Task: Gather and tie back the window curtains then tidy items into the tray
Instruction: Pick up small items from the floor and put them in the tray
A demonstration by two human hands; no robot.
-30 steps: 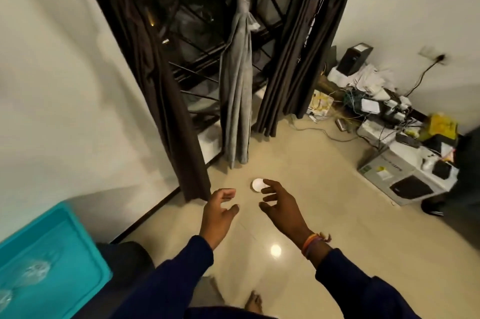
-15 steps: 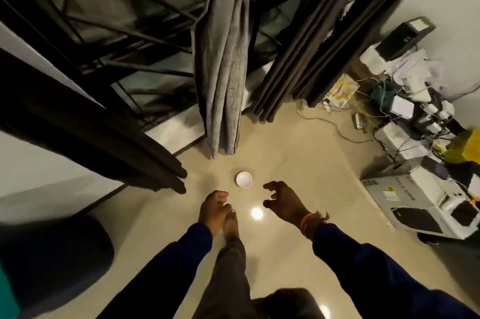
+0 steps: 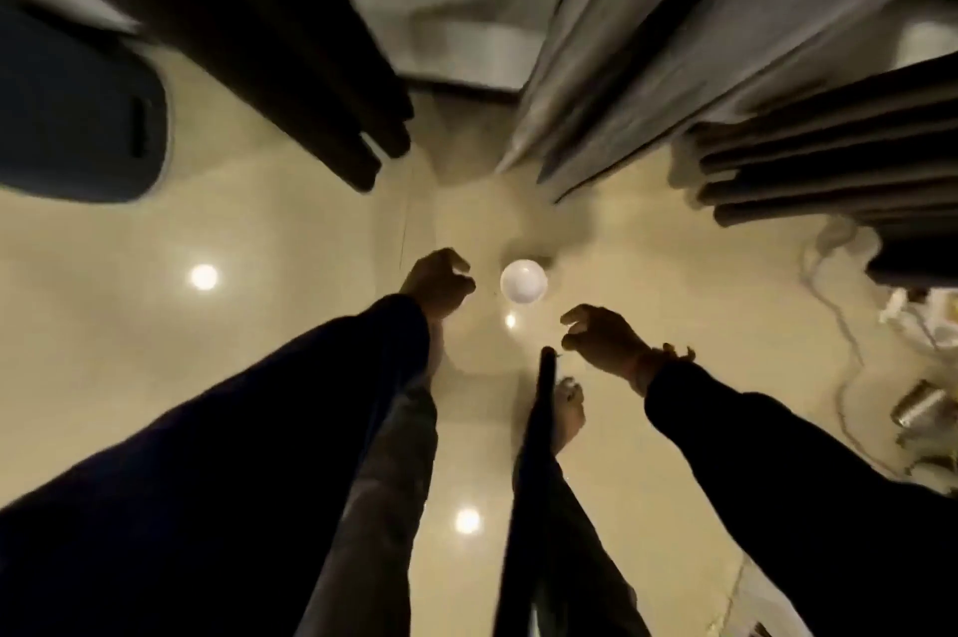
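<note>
A small white round cap-like object [image 3: 523, 280] lies on the beige floor between my hands. My left hand [image 3: 439, 281] hovers just left of it with loosely curled fingers, holding nothing. My right hand [image 3: 601, 341] hangs lower right of it, fingers loosely curled and empty, with a band at the wrist. A dark brown curtain [image 3: 290, 66] hangs at upper left, a grey curtain [image 3: 648, 66] at upper middle, and another dark curtain [image 3: 829, 154] at right. No tray is in view.
A dark rounded seat or bin [image 3: 72, 117] stands at far left. White cables [image 3: 834, 283] and a metal can [image 3: 923, 403] lie on the floor at right. My bare feet and trouser legs [image 3: 565, 408] stand just below the hands.
The view has tipped down and moved closer to the floor and curtains. Both hands have dropped nearer the white object, still empty.
</note>
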